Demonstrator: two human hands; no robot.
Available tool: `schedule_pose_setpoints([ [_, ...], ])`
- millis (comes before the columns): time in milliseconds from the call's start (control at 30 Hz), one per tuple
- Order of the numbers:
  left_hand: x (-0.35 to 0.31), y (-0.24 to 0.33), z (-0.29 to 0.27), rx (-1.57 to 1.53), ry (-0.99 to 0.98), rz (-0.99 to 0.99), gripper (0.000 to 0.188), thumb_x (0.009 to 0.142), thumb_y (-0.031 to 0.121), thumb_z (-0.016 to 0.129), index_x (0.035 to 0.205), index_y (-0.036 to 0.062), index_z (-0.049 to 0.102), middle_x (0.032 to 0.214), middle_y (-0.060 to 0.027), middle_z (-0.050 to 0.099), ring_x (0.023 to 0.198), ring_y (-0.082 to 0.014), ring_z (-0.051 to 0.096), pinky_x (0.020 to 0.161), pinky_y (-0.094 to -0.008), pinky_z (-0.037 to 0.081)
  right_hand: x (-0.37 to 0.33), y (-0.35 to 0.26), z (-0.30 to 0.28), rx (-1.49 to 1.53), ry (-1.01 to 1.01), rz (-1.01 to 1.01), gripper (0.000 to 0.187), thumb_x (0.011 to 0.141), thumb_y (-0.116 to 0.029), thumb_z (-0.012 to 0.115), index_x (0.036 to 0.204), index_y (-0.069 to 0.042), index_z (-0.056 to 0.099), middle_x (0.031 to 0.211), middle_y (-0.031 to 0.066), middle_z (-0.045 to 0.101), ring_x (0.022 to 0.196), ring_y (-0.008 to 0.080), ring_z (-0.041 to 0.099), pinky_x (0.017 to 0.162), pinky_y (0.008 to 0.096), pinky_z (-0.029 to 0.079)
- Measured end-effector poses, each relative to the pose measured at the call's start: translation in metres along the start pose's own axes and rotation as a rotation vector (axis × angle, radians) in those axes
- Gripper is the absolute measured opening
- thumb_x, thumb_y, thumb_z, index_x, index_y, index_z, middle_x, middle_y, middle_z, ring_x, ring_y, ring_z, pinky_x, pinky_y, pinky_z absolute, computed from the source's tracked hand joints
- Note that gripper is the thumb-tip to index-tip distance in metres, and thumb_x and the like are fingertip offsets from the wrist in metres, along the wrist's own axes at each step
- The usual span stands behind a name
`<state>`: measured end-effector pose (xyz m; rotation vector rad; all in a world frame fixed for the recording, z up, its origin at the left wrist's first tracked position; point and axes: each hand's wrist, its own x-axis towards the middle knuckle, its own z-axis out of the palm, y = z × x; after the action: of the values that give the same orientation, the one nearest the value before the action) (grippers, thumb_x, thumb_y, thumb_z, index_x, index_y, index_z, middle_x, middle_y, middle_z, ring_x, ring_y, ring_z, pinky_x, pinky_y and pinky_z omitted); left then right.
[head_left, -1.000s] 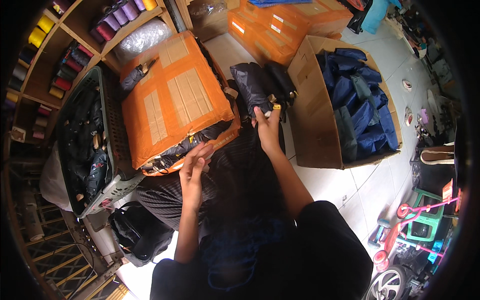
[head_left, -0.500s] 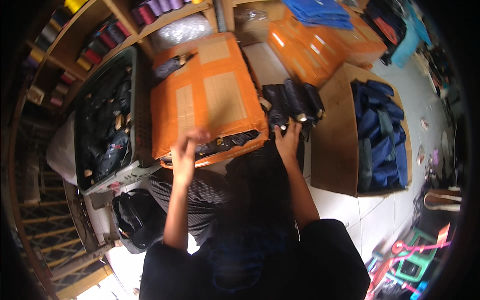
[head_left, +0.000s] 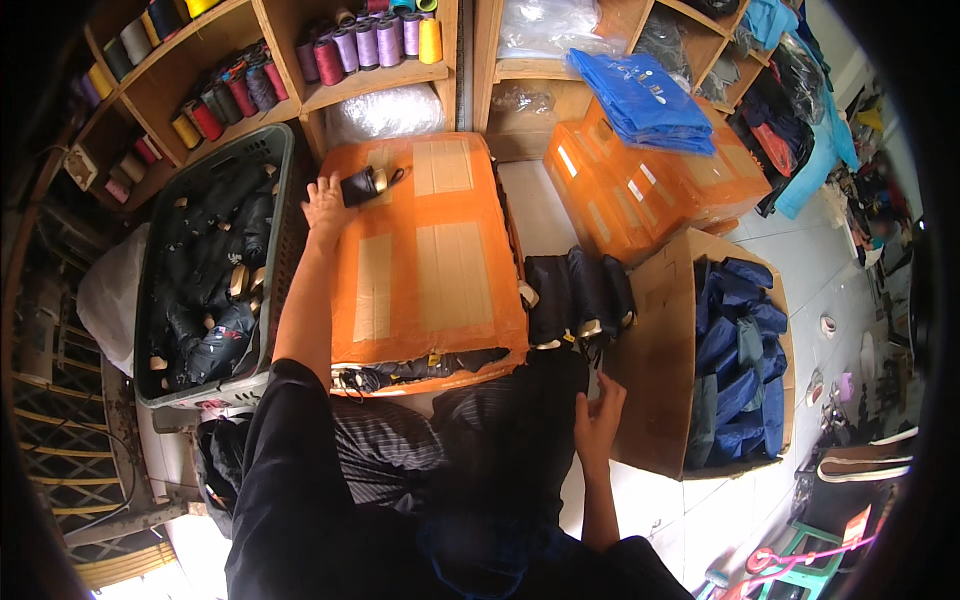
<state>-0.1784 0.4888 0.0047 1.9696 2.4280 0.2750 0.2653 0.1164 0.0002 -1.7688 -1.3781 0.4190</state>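
Observation:
A single folded black umbrella (head_left: 362, 187) with a pale handle end and a wrist strap lies on top of the orange-taped carton (head_left: 410, 290). My left hand (head_left: 324, 206) reaches to its left end, fingers spread, at or touching it; a grip is not visible. Over to the right, my right hand (head_left: 600, 418) hovers near my knee, thumb and forefinger apart, with nothing seen in it. Just beyond it lie several folded black umbrellas (head_left: 590, 295) side by side, against the carton's right side. More dark bundles show through the carton's open near edge.
At left stands a dark green basket (head_left: 283, 250) full of black umbrellas. An open cardboard box (head_left: 645, 370) holds blue and grey-green fabric pieces. Behind are more orange-taped boxes (head_left: 640, 175) topped with blue plastic packs (head_left: 640, 100), and wooden shelves (head_left: 375, 85) with thread spools.
My left hand has gone from the carton's near edge to the umbrella on its far left part. The right hand has drawn back from the row of umbrellas. The view has tilted up.

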Motion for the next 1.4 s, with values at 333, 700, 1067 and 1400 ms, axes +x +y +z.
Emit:
schedule_pose_setpoints([
  [333,-0.148,0.036,-0.049,-0.039,0.361,0.761,0.07,0.058,0.013,0.082,0.123,0.022,0.06,0.133,-0.0029,0.054,0.131,-0.03,0.044,0.11,-0.0615,0.025,0.019,-0.049,0.053,0.701,-0.325,0.185,0.024,0.101,-0.013,0.052,0.121,-0.002,0.058,0.117,0.0113,0.056,0.081,0.0144,0.058,0.067,0.0264,0.05],
  [700,-0.284,0.086,-0.075,-0.935,0.392,0.616,0.047,0.086,0.002,0.063,0.132,0.0068,0.054,0.142,-0.0211,0.048,0.131,-0.0363,0.047,0.11,-0.0505,0.035,0.019,-0.11,0.088,1.115,-0.838,0.212,0.059,0.094,-0.023,0.065,0.141,-0.001,0.037,0.13,0.0139,0.056,0.12,0.0228,0.055,0.101,0.0377,0.045],
  [1067,-0.328,0.125,-0.073,-1.716,-0.757,-0.085,0.057,0.096,0.049,0.056,0.116,-0.0046,0.057,0.1,-0.0175,0.068,0.084,-0.0225,0.068,0.074,-0.034,0.058,-0.006,-0.079,0.07,1.417,-1.145,0.475,0.06,0.097,-0.052,0.05,0.118,0.004,0.056,0.101,0.0176,0.066,0.086,0.027,0.069,0.079,0.0376,0.056],
  [1400,-0.351,0.192,-0.056,-1.689,-0.832,0.055,0.048,0.1,0.034,0.056,0.131,-0.0011,0.048,0.118,-0.0149,0.063,0.108,-0.0226,0.062,0.098,-0.0373,0.047,0.001,-0.05,0.003,0.944,-0.491,0.362,0.051,0.094,-0.03,0.065,0.131,0.001,0.05,0.093,0.0074,0.066,0.07,0.0118,0.065,0.054,0.0242,0.051],
])
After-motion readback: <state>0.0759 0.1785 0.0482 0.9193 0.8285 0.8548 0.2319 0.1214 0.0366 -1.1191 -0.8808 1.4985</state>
